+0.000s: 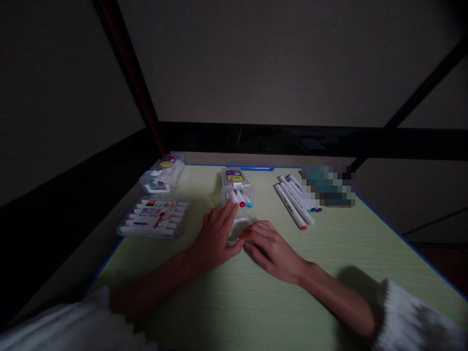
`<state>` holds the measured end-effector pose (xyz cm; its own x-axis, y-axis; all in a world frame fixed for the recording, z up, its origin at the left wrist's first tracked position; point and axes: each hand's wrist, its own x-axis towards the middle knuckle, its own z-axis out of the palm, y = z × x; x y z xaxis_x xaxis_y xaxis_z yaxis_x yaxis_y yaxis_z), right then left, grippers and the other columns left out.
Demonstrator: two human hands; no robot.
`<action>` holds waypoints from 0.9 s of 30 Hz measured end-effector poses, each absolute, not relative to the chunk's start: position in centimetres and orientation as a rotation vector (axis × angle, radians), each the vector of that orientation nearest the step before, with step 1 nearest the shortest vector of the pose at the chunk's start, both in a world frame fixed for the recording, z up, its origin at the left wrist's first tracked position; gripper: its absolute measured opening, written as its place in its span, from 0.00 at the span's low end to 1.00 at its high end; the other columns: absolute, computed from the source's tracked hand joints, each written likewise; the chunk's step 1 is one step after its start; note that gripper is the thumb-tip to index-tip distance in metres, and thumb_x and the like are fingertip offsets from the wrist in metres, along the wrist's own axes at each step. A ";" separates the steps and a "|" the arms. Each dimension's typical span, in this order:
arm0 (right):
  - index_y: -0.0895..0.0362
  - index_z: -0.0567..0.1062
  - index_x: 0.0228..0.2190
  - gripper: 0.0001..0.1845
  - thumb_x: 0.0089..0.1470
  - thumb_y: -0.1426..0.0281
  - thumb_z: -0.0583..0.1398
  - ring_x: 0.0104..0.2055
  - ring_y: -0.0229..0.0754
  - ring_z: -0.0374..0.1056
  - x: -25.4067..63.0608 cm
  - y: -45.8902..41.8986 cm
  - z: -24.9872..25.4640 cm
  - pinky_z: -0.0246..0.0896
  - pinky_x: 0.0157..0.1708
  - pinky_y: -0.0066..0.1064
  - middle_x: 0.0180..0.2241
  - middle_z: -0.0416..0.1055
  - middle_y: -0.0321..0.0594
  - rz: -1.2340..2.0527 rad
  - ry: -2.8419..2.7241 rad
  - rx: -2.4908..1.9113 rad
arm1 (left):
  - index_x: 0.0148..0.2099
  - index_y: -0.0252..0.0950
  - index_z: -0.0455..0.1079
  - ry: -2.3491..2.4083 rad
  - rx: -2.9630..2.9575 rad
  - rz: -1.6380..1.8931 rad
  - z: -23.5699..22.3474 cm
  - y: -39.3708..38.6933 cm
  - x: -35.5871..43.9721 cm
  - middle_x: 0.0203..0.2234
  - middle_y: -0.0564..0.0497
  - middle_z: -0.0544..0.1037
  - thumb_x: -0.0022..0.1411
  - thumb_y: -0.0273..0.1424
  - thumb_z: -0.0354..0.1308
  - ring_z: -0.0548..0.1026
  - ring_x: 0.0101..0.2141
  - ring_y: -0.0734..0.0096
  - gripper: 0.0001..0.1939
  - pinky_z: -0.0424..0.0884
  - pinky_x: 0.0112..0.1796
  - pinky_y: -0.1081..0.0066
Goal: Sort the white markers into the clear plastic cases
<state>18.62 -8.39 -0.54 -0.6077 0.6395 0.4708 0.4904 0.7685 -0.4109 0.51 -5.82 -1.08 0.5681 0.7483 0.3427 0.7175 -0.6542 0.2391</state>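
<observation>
A clear plastic marker case (pixel 237 181) lies in the middle of the table with its near end open. The capped ends of several white markers (pixel 241 199) show inside, among them red and blue ones. Its clear end flap (pixel 239 226) hangs toward me on the tabletop. My left hand (pixel 215 239) is on the flap's left side, fingers stretched out, a fingertip close to the marker ends. Curled together, the fingers of my right hand (pixel 272 248) are at the flap's right near corner, and the two hands nearly meet there. The fingertips' exact grip is partly hidden.
Several loose white markers (pixel 294 200) lie to the right, beside a phone-like flat object (pixel 329 187) that is blurred out. At the left are a filled marker case (pixel 153 217) and another clear case (pixel 164 173) behind it. The pale green table (pixel 219 302) has a blue edge.
</observation>
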 end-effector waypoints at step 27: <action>0.58 0.64 0.41 0.10 0.56 0.73 0.52 0.54 0.50 0.60 18.5 -8.6 -0.5 0.55 0.47 0.45 0.52 0.63 0.53 0.246 -2.065 -1.139 | 0.57 0.30 0.52 1.145 2.667 0.829 -1.4 -5.7 0.3 0.58 0.37 0.56 0.53 0.30 0.56 0.58 0.54 0.52 0.30 0.58 0.53 0.53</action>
<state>18.51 -8.58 -0.50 -0.3217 0.7907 0.5209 0.6461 0.5855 -0.4897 0.28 -5.74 -1.42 0.5628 0.7015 0.4372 0.6343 -0.7057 0.3157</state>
